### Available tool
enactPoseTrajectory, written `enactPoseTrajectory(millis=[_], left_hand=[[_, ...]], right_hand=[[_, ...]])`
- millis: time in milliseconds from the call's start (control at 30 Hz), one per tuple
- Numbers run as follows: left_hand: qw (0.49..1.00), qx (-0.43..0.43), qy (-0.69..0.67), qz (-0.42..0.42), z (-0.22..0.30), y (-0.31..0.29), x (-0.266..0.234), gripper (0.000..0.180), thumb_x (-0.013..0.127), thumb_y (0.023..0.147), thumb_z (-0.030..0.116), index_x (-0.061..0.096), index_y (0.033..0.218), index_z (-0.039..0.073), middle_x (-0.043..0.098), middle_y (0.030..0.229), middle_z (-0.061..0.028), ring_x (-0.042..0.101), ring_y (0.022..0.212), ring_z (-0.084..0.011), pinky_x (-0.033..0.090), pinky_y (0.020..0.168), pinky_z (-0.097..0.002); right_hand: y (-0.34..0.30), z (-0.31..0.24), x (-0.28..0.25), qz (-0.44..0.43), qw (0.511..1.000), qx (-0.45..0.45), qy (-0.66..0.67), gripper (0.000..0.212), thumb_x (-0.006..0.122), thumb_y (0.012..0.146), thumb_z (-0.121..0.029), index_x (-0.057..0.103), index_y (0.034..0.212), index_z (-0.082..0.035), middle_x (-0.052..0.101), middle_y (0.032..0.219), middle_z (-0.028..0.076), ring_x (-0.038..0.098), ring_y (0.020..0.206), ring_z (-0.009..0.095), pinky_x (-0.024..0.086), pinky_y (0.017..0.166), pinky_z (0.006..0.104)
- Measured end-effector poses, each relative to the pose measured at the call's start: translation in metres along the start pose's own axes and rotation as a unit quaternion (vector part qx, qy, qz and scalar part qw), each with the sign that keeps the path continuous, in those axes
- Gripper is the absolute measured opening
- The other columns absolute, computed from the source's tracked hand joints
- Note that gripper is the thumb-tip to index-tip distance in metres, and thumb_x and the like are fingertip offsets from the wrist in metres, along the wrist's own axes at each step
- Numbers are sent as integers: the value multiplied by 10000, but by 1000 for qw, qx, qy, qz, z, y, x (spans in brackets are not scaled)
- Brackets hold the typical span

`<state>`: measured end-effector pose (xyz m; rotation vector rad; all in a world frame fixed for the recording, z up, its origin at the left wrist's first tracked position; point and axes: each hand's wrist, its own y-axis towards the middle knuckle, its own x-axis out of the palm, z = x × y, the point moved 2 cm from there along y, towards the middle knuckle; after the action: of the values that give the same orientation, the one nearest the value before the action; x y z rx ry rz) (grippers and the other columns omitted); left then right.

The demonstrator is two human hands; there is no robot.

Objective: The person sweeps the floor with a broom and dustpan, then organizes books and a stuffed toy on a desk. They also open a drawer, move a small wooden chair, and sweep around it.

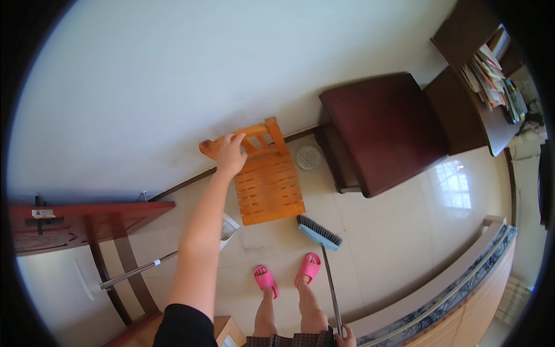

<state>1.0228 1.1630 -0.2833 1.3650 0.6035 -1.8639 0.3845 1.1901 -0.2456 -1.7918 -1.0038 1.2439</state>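
Note:
My left hand point(231, 156) reaches forward and curls its fingers over the top rail of a small orange wooden chair point(269, 188) with a slatted seat and back. Low in the view, my right hand point(346, 337) is closed round the metal handle of a broom point(319, 231). Its blue head with dark bristles rests on the floor just in front of the chair. A white dustpan point(229, 230) with a long metal handle point(139, 272) is on the floor to the left, partly hidden behind my left forearm.
A dark red wooden cabinet point(384, 130) stands right of the chair, with a round whitish object point(309, 158) on the floor between them. An open reddish door point(92, 222) is at left. A bed edge point(445, 289) runs along the right. My feet wear pink slippers point(266, 280).

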Motion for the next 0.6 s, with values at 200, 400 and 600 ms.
enactPoseTrajectory(millis=[200,400,600], left_hand=[[987,-96,-113,-68,1,-182,10,310,546,717,70,509,1024,51,542,967,-132,507,921,-305,409,796,-375],[967,7,-202,-157,50,-350,-42,331,577,678,53,536,1006,70,515,981,-115,483,974,-279,405,841,-363],[968,96,-226,-49,15,-340,-163,352,595,672,62,539,1019,69,498,996,-89,473,987,-272,402,845,-370]], right_hand=[[-17,-4,1,-51,977,93,187,488,496,826,-178,325,1281,-138,585,869,129,545,673,193,465,590,317],[43,-28,33,75,989,49,117,491,461,747,-109,313,1214,-140,510,536,121,515,398,217,412,359,343],[40,-84,157,56,995,75,46,561,406,733,-60,199,1253,-101,572,721,196,575,541,321,469,482,397]])
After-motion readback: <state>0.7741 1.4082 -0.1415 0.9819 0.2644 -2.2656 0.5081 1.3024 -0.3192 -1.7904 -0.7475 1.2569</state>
